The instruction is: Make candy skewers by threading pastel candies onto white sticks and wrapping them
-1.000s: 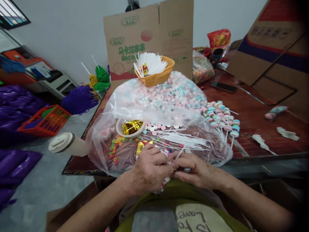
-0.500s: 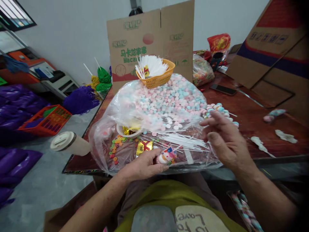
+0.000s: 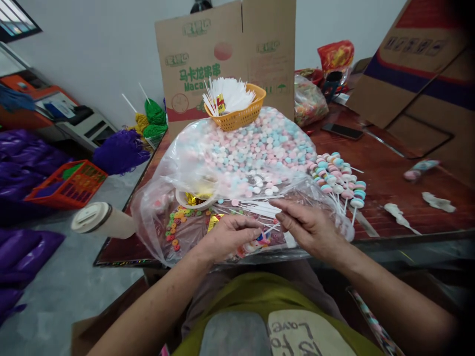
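Note:
In the head view my left hand [image 3: 232, 236] is closed, thumb and fingers pinched around a thin white stick [image 3: 272, 229] that points right. Just beneath it, a small packet with a colourful printed wrapper [image 3: 260, 242] lies at the table's front edge, partly hidden by the hand. My right hand [image 3: 309, 225] hovers close by, fingers stretched forward and thumb apart, its tips near the stick's far end. Beyond the hands lie loose white sticks [image 3: 260, 207] on clear plastic. A pile of pastel candy skewers [image 3: 339, 180] sits to the right.
A big clear bag of pastel candies [image 3: 237, 153] carries a yellow basket [image 3: 241, 118] of white sticks. Behind it stands a cardboard box [image 3: 230, 49]. Small coloured rings [image 3: 174, 232] and a lidded cup [image 3: 104, 220] are at left; a phone [image 3: 342, 131] lies at right.
My right hand has moved left from the candy skewers towards my left hand, uncovering the skewers. My left hand has shifted slightly up and left, and the packet now shows below it.

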Demonstrator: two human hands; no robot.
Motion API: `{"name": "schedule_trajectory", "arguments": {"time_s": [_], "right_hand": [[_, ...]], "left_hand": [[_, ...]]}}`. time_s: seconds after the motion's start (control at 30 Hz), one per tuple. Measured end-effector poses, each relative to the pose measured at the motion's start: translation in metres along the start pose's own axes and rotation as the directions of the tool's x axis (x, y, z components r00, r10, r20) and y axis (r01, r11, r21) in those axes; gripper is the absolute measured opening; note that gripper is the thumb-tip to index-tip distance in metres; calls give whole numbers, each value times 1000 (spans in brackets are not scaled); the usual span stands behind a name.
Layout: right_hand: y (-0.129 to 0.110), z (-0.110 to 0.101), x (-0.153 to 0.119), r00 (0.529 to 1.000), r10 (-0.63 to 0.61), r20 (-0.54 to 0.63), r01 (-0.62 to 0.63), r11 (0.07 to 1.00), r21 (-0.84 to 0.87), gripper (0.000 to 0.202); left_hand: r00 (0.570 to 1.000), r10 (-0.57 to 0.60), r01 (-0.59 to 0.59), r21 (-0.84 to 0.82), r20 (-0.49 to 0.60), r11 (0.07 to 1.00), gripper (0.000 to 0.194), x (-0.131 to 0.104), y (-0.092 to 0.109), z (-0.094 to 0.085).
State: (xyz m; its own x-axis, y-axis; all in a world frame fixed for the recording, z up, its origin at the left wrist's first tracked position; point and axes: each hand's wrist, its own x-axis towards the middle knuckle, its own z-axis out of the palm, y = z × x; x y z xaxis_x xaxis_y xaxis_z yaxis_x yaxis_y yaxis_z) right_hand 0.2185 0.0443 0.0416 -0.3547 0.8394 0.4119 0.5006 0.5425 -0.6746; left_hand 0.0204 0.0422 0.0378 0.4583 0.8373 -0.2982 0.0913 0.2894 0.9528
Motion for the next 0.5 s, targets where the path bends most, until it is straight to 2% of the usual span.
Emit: {"name": "schedule_trajectory", "arguments": {"time_s": [0.1,0.23,0.33,0.5], "right_hand": [[2,4,1,998,-62,9,62,997,-47,31],[1,12,-1,988,-151,32,153,986,-66,35],[0,23,-3,979,-196,60,200,978,-59,38],[8,48,-8,994,-103,29,105,991,-82,40]], "left_hand": [[992,127,-123,146,-17,982,20,3,2,1],[940,324,-291,245,-108,925,12,4,-1,7],[938,295,-258,201,-183,945,14,6,-8,13],[950,135,-147,-21,-281,989,16,15,-26,22]]}}
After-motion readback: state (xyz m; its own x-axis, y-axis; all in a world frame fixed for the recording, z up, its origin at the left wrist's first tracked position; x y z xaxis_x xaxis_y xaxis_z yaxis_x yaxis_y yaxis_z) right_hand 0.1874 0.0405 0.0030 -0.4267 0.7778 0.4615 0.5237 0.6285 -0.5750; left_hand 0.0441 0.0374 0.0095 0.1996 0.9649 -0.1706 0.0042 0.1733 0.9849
